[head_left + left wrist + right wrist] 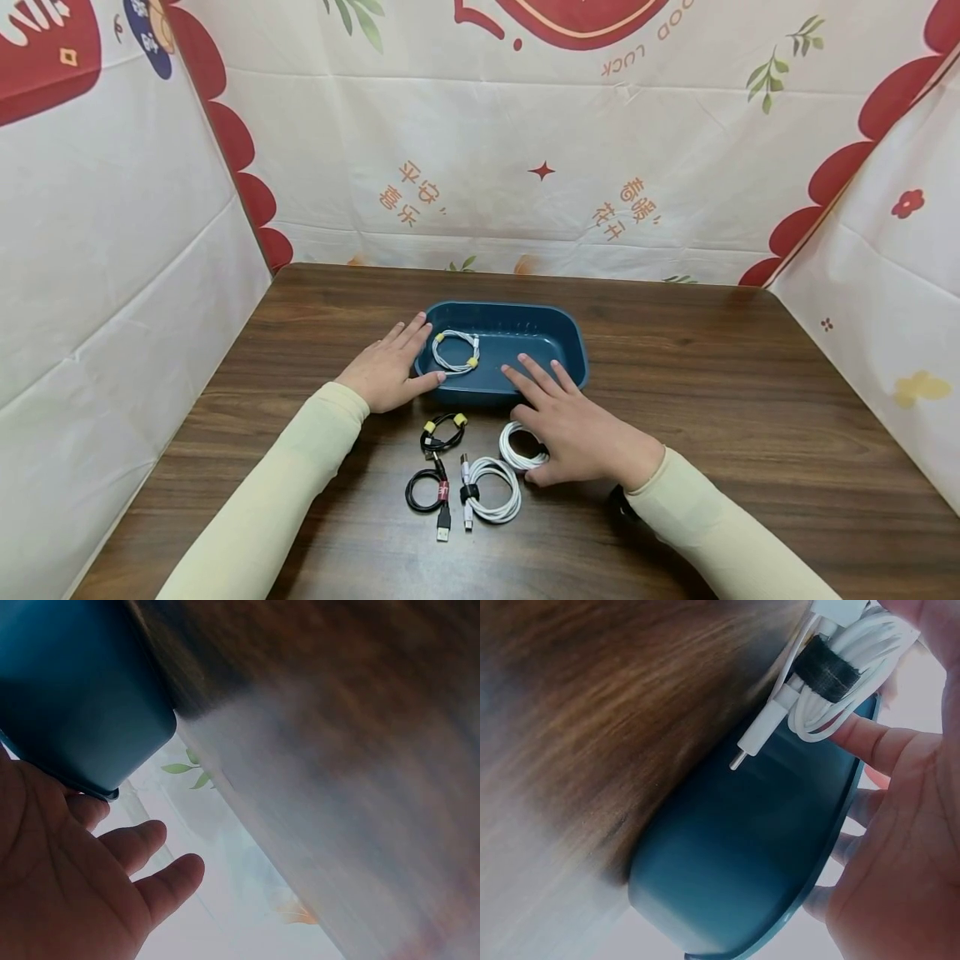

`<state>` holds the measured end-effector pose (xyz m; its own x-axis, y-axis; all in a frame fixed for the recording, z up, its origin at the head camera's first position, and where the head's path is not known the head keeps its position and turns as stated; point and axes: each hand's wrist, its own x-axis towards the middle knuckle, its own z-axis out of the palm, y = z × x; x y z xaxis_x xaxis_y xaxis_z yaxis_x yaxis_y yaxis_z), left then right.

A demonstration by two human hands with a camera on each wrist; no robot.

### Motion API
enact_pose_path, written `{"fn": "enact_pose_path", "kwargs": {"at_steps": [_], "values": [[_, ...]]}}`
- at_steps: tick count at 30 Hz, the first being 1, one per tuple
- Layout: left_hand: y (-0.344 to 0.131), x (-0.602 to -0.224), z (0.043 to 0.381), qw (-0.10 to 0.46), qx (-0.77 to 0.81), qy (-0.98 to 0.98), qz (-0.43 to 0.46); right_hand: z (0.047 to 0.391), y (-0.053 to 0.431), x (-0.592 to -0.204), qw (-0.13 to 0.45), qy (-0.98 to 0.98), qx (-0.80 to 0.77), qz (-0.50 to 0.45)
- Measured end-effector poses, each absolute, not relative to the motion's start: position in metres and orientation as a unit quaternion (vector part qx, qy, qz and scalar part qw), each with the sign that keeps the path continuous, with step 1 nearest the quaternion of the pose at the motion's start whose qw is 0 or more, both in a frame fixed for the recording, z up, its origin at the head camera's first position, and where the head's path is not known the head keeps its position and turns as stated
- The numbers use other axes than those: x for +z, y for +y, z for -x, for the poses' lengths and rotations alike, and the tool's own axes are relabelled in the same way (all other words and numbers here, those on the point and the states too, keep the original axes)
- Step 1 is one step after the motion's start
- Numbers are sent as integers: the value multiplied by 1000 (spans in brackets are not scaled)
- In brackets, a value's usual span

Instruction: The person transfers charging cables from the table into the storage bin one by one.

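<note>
In the head view my left hand [390, 367] lies against the left end of the dark blue basin [555, 387], fingers extended and thumb by the front rim. My right hand [581, 425] pinches a coiled white cable [512, 450] between thumb and index finger, its other fingers spread toward the basin's front rim. The right wrist view shows this coil [870, 645] with a black strap and a metal-tipped plug. Inside the basin, at the left, rests a pale coiled cable [437, 354] with yellow ties.
Before the basin lie a black cable with yellow ties [429, 442], a black USB cable with a red tie [444, 521], and a white cable with a black strap [513, 504]. Printed cloth [480, 125] hangs behind and beside the brown wooden table [675, 350].
</note>
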<state>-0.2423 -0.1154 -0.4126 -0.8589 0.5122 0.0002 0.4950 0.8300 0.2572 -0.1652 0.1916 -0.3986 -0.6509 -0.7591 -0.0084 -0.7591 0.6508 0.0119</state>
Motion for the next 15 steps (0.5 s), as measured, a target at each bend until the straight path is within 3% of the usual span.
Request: {"fn": "enact_pose_path", "kwargs": {"at_steps": [15], "values": [[-116, -411, 243, 41, 123, 956, -263, 164, 192, -389, 2, 912, 1, 411]]}}
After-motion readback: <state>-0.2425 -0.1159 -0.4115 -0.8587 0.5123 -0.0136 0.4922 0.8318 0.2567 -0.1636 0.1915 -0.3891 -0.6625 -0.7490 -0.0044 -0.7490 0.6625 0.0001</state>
